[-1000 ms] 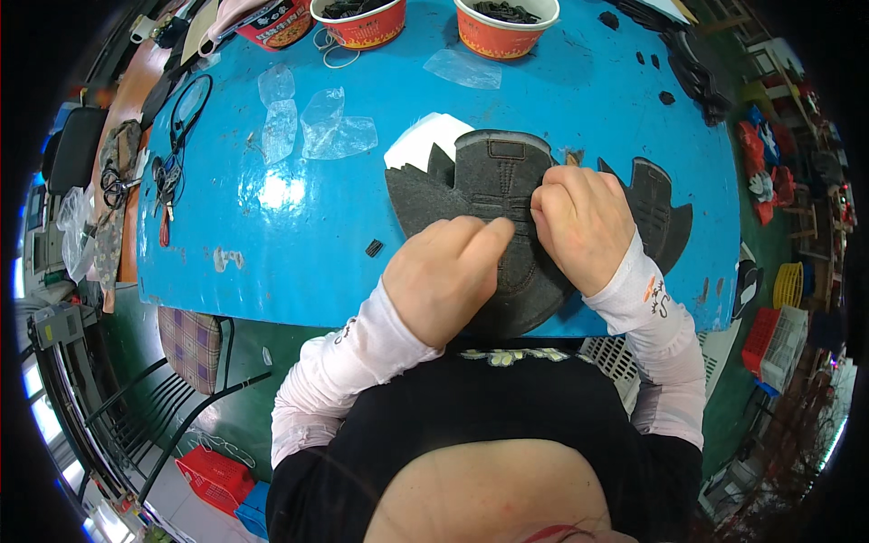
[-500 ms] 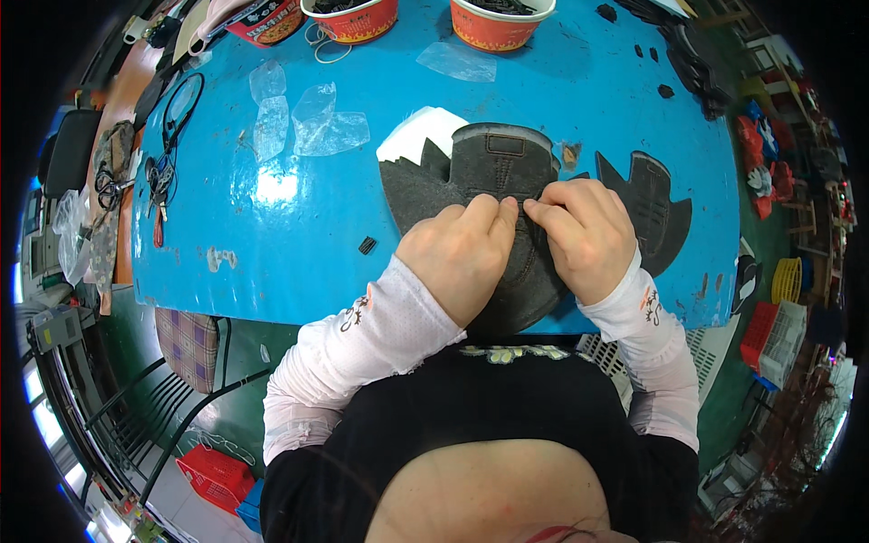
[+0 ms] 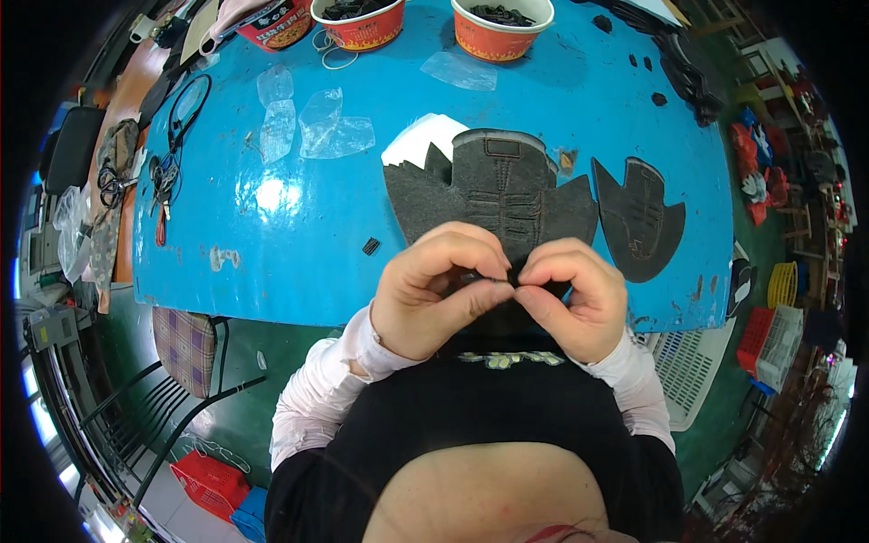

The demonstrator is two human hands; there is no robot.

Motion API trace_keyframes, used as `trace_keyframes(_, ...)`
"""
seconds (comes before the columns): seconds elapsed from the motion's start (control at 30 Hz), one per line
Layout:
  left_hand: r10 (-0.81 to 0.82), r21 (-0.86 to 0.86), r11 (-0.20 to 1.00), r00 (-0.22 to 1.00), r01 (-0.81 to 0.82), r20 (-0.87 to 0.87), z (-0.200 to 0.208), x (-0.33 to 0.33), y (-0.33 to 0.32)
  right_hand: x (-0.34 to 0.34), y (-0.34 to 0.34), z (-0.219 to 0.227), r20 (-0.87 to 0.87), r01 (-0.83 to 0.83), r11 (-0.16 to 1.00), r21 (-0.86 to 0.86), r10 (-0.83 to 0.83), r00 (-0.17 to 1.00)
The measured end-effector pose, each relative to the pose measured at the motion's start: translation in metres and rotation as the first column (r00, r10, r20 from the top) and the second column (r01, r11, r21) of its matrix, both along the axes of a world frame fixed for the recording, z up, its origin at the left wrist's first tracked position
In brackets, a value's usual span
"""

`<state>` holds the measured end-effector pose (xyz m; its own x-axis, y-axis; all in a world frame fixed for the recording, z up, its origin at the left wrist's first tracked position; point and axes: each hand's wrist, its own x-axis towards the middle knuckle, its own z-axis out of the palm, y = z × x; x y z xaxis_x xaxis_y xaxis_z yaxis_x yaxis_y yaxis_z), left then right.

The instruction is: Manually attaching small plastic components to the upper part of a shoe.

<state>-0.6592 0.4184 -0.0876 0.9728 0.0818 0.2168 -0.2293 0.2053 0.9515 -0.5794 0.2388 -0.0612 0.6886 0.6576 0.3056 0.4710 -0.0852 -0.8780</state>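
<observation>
My left hand (image 3: 439,288) and my right hand (image 3: 579,294) meet fingertip to fingertip in front of my chest. Thumbs and index fingers are pinched, and a tiny dark bit shows between them, too small and covered to name. Just beyond, on the table, lies a dark grey stitched shoe upper (image 3: 501,195), its lower part hidden behind my hands. More pointed dark pieces (image 3: 416,204) lie under it, with white sheets (image 3: 418,140) at their back left. Another stitched upper (image 3: 641,217) lies to the right. A small black ribbed piece (image 3: 371,245) rests left of my left hand.
The blue table (image 3: 272,235) carries paper bowls of small black pieces (image 3: 502,36) (image 3: 358,23) at the back. Clear plastic scraps (image 3: 333,127) and scissors with cords (image 3: 163,176) lie leftward. Dark pieces (image 3: 688,77) pile up back right. A checked chair (image 3: 186,348) stands front left.
Both hands have come off the stitched upper and drawn back toward my chest, fingertips now pinched together. More of the upper's stitching shows, and it lies flatter.
</observation>
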Motion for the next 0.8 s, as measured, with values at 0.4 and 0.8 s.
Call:
trace_keyframes(0.4,-0.091,0.283,0.959,0.951,0.003,0.296,0.011,-0.004,0.010,0.001,-0.007,0.006,-0.648,-0.295,0.955,0.023,0.239,0.723)
trace_keyframes(0.8,0.278,0.736,0.519,0.900,-0.435,0.336,-0.007,-0.002,0.013,0.035,0.029,-0.008,0.444,0.141,0.937,-0.319,0.016,0.896)
